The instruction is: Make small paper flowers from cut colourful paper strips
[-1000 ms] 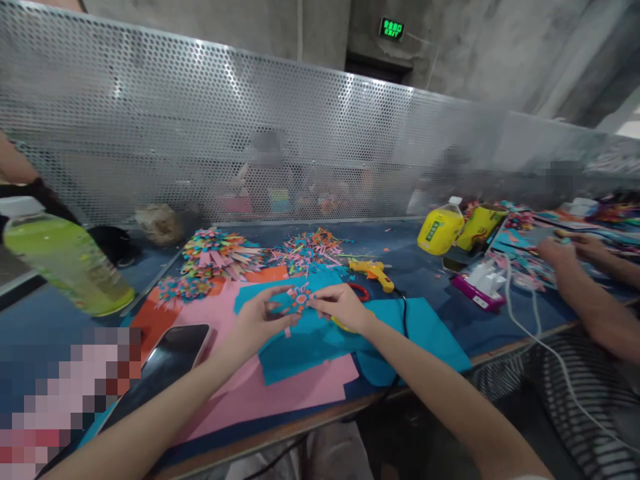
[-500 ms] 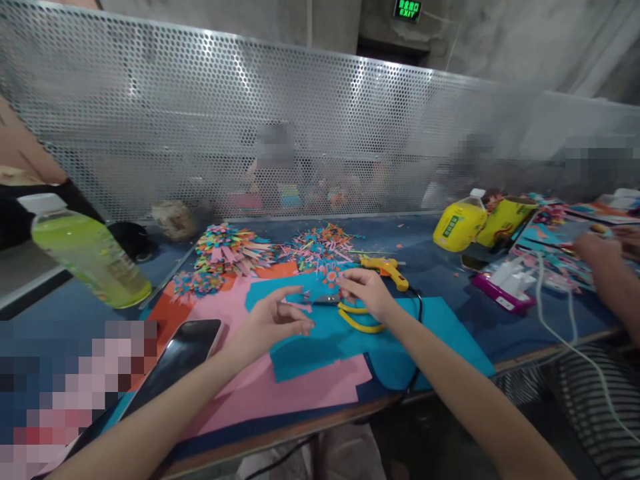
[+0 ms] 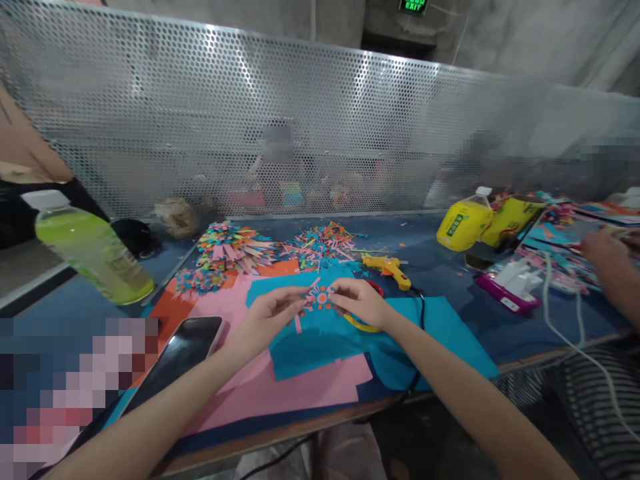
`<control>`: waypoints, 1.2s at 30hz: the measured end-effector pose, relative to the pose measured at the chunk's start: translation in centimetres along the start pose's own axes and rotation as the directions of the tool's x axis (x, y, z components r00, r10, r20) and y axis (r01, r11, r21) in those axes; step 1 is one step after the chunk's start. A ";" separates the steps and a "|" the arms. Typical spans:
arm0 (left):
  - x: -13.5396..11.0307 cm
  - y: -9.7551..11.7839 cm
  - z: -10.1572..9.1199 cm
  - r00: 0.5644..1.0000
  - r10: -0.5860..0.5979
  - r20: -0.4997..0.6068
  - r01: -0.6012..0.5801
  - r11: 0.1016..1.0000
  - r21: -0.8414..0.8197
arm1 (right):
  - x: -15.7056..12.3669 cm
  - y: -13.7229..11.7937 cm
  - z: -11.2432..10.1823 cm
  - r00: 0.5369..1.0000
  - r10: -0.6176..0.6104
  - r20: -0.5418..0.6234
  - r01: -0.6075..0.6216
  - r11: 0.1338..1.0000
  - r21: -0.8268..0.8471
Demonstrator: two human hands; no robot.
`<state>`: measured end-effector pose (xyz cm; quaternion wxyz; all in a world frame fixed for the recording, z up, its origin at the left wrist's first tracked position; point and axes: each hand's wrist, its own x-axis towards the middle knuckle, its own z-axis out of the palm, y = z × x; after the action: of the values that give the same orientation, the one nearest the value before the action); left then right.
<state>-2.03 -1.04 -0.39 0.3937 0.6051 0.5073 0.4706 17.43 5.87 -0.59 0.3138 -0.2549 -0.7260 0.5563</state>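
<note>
Over the teal paper sheet point(image 3: 320, 353), a small paper flower point(image 3: 323, 297) in orange, pink and blue is held up between my two hands. My right hand point(image 3: 363, 303) pinches its right side. The fingers of my left hand point(image 3: 277, 310) close on its left edge, where small pink pieces show. A pink paper strip point(image 3: 299, 324) hangs just below the left fingertips. Under my right hand lie scissors with yellow handles point(image 3: 361, 325), partly covered; something red shows behind that hand. A yellow glue gun point(image 3: 387, 268) lies beyond it.
Behind lie bunches of fringed paper point(image 3: 233, 248) and loose strips point(image 3: 323, 243). A phone point(image 3: 185, 350) rests on pink paper at left, near a tilted drink bottle point(image 3: 95, 253). A purple power strip point(image 3: 507, 293), yellow bottle point(image 3: 463, 223) and another person's hand point(image 3: 607, 257) are at right.
My left hand has moved right and its spread fingers have closed at the flower's edge. My right hand has brought the flower slightly lower and toward the left hand.
</note>
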 end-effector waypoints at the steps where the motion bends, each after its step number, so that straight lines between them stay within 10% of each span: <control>1: 0.0 0.1 0.0 1.000 0.000 -0.007 0.000 1.000 -0.002 | 0.0 0.0 0.0 1.000 0.000 0.003 0.000 1.000 -0.008; 36: -0.2 0.4 0.2 1.000 -0.018 -0.008 0.018 1.000 0.011 | -0.4 -0.2 -0.1 0.988 -0.140 0.065 0.154 0.920 -0.361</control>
<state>-1.73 -1.33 -0.05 0.3927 0.6007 0.5169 0.4666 17.77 5.58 -0.42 0.2881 -0.2429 -0.8395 0.3915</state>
